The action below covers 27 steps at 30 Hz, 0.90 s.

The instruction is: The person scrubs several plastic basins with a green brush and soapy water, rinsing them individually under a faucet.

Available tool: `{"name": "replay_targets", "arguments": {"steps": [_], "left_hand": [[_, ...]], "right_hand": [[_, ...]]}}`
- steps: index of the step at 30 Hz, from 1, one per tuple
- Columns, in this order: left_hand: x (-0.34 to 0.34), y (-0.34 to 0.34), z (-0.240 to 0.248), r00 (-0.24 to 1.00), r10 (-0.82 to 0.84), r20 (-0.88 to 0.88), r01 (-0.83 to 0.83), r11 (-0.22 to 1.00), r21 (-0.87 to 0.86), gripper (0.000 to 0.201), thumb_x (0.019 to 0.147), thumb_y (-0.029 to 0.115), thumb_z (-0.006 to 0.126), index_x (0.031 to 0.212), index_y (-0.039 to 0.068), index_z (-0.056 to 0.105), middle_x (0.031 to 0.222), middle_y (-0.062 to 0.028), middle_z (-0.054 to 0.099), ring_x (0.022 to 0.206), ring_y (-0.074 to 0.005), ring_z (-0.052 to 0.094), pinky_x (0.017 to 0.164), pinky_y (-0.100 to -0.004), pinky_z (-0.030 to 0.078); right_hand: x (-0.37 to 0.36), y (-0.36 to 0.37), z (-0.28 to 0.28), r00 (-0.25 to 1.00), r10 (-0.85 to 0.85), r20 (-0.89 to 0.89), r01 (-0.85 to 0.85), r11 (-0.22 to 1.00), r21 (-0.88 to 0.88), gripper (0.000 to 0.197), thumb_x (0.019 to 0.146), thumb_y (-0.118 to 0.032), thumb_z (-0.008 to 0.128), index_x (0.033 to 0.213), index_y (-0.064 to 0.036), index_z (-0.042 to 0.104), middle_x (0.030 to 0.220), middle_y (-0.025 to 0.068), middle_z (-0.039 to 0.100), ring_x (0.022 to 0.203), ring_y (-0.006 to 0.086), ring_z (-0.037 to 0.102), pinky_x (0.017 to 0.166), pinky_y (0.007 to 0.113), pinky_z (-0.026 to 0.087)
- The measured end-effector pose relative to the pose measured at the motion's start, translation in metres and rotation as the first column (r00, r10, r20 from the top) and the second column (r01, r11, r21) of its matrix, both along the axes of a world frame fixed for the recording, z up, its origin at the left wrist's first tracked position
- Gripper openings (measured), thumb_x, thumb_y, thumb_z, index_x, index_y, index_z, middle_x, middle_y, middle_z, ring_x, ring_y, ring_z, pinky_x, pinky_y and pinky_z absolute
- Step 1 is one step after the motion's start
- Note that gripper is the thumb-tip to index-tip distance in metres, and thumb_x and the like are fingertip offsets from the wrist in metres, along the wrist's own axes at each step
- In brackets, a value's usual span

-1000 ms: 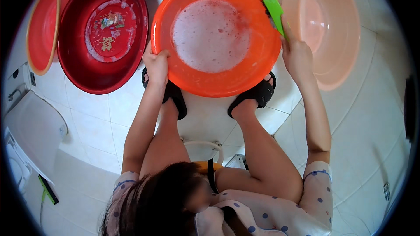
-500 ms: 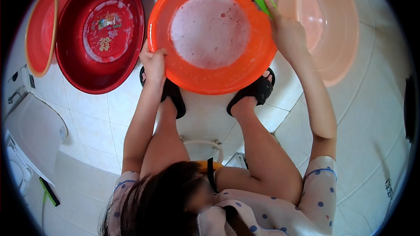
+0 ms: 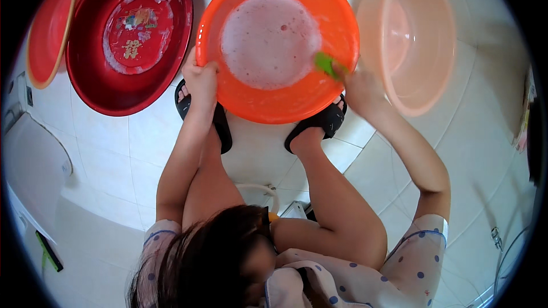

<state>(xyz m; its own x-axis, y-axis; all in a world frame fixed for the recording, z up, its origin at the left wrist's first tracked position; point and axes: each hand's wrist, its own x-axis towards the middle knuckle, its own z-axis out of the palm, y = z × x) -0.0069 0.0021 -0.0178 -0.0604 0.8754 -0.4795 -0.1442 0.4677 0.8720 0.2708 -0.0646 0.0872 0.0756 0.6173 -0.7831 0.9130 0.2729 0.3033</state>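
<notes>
An orange basin stands tilted in front of me over my feet, with foamy, pinkish soapy water in it. My left hand is closed on the basin's near left rim, thumb over the edge. In my right hand is a green scrub brush, held at the basin's right inner wall beside the edge of the foam. Motion blurs this hand and the brush, and the bristles cannot be made out.
To the left stand a dark red basin with wet suds and a smaller red basin tipped on its side. A pale peach basin is at the right. My feet wear black slippers on white tiles. A green-and-black squeegee lies lower left.
My right hand has brought the brush from the far right rim down toward me, along the inner right side. My left hand keeps its hold on the rim.
</notes>
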Motion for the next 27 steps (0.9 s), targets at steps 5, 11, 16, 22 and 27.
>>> {"name": "replay_targets", "arguments": {"steps": [5, 11, 16, 22, 27], "left_hand": [[0.006, 0.002, 0.020, 0.997, -0.028, -0.069, 0.034, 0.996, 0.081, 0.046, 0.063, -0.013, 0.043, 0.107, -0.005, 0.055, 0.088, -0.0048, 0.060, 0.075, -0.0102, 0.054, 0.069, -0.0192, 0.043], [0.010, -0.003, 0.044, 0.986, -0.070, -0.154, 0.078, 0.996, 0.048, 0.043, 0.064, -0.012, 0.046, 0.106, -0.006, 0.056, 0.087, -0.0079, 0.061, 0.076, -0.0125, 0.056, 0.078, -0.0223, 0.042], [0.016, -0.013, 0.043, 0.975, -0.075, -0.210, 0.119, 0.971, 0.207, 0.040, 0.065, -0.010, 0.048, 0.104, -0.007, 0.055, 0.083, -0.0101, 0.062, 0.074, -0.0133, 0.057, 0.097, -0.0283, 0.033], [0.015, -0.016, 0.045, 0.976, -0.085, -0.199, 0.129, 0.966, 0.222, 0.024, 0.076, -0.002, 0.056, 0.100, -0.006, 0.056, 0.080, -0.0085, 0.062, 0.073, -0.0121, 0.055, 0.096, -0.0279, 0.034], [0.007, -0.015, 0.029, 0.991, 0.005, -0.134, 0.021, 0.981, 0.193, 0.019, 0.081, 0.004, 0.059, 0.097, -0.005, 0.056, 0.083, -0.0054, 0.060, 0.074, -0.0100, 0.052, 0.069, -0.0219, 0.042]], "right_hand": [[-0.005, 0.039, -0.021, 0.993, -0.111, 0.030, 0.109, 0.992, 0.065, 0.066, 0.077, -0.005, 0.044, 0.138, -0.0207, 0.023, 0.071, 0.0102, 0.060, 0.067, 0.0248, 0.061, 0.060, 0.037, 0.048], [-0.033, -0.033, -0.034, 0.956, -0.238, -0.172, 0.219, 0.968, -0.120, 0.060, 0.077, -0.007, 0.044, 0.135, -0.0100, 0.027, 0.090, 0.0162, 0.061, 0.082, 0.0282, 0.061, 0.069, 0.039, 0.049], [-0.101, -0.076, -0.062, 0.622, -0.503, -0.600, 0.533, 0.833, -0.146, 0.063, 0.082, -0.012, 0.041, 0.139, -0.0107, 0.015, 0.093, 0.0222, 0.059, 0.087, 0.0326, 0.059, 0.071, 0.039, 0.047], [-0.165, -0.004, 0.019, -0.230, -0.854, -0.467, 0.700, 0.188, -0.689, 0.055, 0.089, -0.013, 0.037, 0.140, -0.0162, 0.016, 0.077, 0.0161, 0.057, 0.068, 0.0258, 0.058, 0.067, 0.037, 0.046], [-0.142, -0.034, 0.033, 0.378, -0.657, -0.652, 0.546, 0.727, -0.416, 0.057, 0.085, -0.012, 0.037, 0.139, -0.0153, 0.018, 0.096, 0.0230, 0.056, 0.086, 0.0356, 0.057, 0.076, 0.042, 0.044]]}}
